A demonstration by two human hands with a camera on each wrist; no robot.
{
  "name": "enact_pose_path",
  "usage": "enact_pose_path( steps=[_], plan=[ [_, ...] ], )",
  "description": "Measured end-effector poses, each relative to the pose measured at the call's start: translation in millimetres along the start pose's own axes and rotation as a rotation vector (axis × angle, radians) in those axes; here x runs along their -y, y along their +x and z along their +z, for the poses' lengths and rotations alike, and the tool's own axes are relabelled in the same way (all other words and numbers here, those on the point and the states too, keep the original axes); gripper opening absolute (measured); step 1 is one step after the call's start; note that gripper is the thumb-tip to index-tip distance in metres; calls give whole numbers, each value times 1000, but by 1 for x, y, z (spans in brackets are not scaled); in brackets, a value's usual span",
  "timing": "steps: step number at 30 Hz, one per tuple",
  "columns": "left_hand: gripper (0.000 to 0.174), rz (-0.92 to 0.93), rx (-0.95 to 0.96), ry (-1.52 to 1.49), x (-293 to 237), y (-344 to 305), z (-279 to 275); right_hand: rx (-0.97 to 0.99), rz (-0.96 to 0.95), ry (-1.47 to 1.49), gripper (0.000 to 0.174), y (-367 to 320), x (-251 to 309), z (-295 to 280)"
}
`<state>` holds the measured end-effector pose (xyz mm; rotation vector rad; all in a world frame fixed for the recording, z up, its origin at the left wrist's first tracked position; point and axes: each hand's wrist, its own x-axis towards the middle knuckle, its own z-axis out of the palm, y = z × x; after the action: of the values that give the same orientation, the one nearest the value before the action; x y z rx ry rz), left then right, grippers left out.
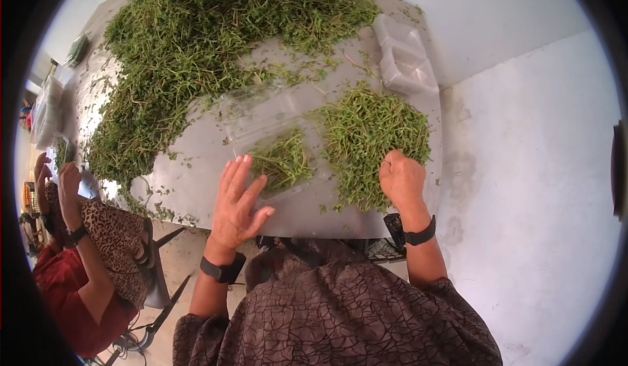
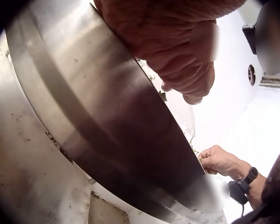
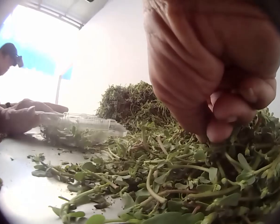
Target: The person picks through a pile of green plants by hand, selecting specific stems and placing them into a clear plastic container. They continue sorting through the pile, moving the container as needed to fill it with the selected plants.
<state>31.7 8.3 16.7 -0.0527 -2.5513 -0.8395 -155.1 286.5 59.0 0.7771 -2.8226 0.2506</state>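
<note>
A clear plastic clamshell box [image 1: 261, 121] stands with its lid raised, and purslane sprigs [image 1: 282, 163] fill its lower half. My left hand [image 1: 235, 199] is at the near left side of the box, fingers spread and straight, thumb apart. In the right wrist view, the left hand [image 3: 18, 119] is right at the edge of the box. A loose heap of purslane [image 1: 373, 137] lies to the right of the box. My right hand [image 1: 401, 179] is at this heap's near right edge, fingers curled, pinching sprigs low among the leaves [image 3: 224, 154].
A much larger purslane mound [image 1: 196, 32] covers the back and left of the metal table [image 1: 190, 186]. Stacked clear boxes [image 1: 405, 65] stand at the right edge, by a white wall [image 1: 523, 170]. Another person [image 1: 78, 287] sits at the left, beside more packed boxes [image 1: 47, 114].
</note>
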Motion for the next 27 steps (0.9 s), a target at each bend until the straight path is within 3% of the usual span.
enact_pose_path(
  steps=[11,14,27],
  plan=[
    [43,11,23,-38,-2,0,-2,14,-50,-25,15,1,-1,1],
    [44,20,37,-60,-3,-1,-2,50,-6,-16,6,2,-2,-3],
    [48,49,46,-90,-4,-1,-4,106,26,314,3,15,17,-25]
  ],
)
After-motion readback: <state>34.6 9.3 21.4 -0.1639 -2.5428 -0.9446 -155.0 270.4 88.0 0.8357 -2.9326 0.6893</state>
